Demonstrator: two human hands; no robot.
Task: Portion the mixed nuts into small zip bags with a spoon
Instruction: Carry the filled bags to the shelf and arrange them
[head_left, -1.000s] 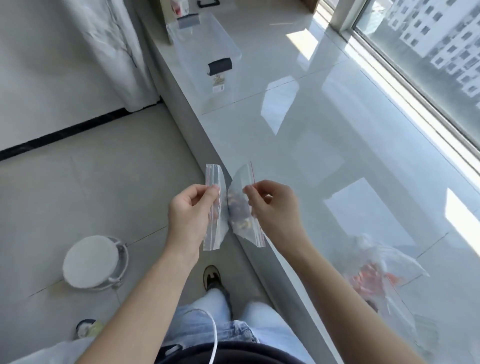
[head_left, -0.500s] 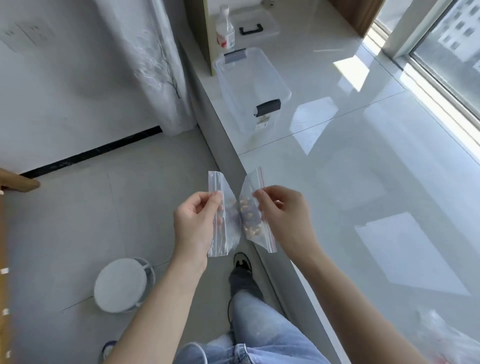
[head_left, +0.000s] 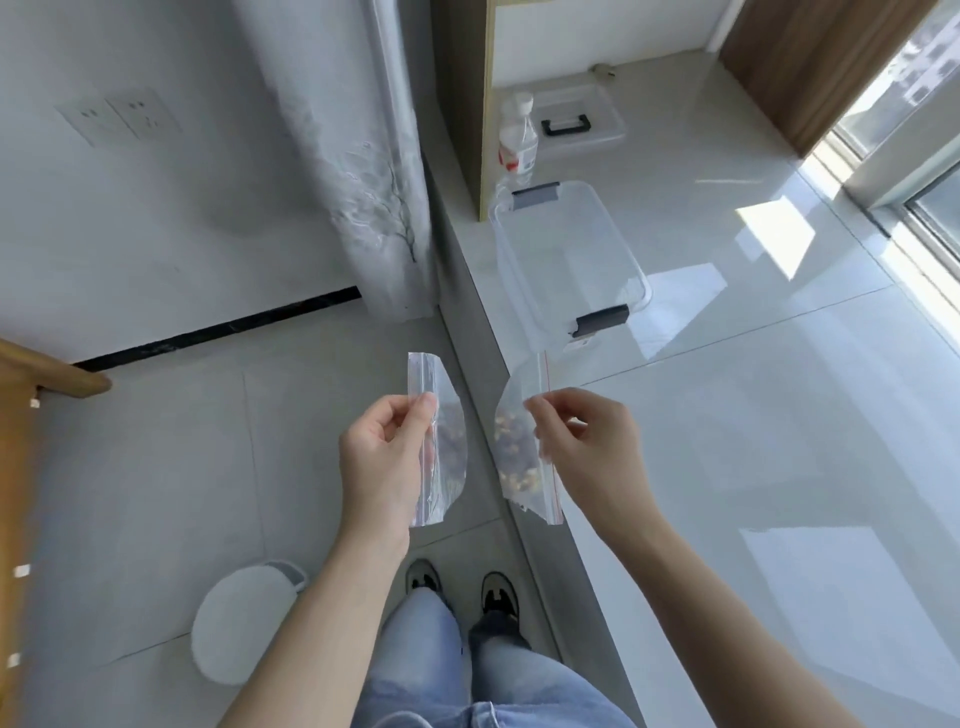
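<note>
The two filled bags have drawn apart — left hand (head_left: 382, 457) pinches one bag (head_left: 439, 441), right hand (head_left: 587, 441) pinches the other bag (head_left: 519, 447), both off the bench (head_left: 727, 467) edge — ready to set down.

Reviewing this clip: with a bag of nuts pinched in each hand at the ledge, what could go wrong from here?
1. The left hand and right hand each only pinch a zip bag by one edge, out over the floor; a slip could drop the left zip bag.
2. Whether the right zip bag is sealed cannot be told; if open, tilting could spill nuts.
3. No spoon shows, so portioning may stall.
</note>
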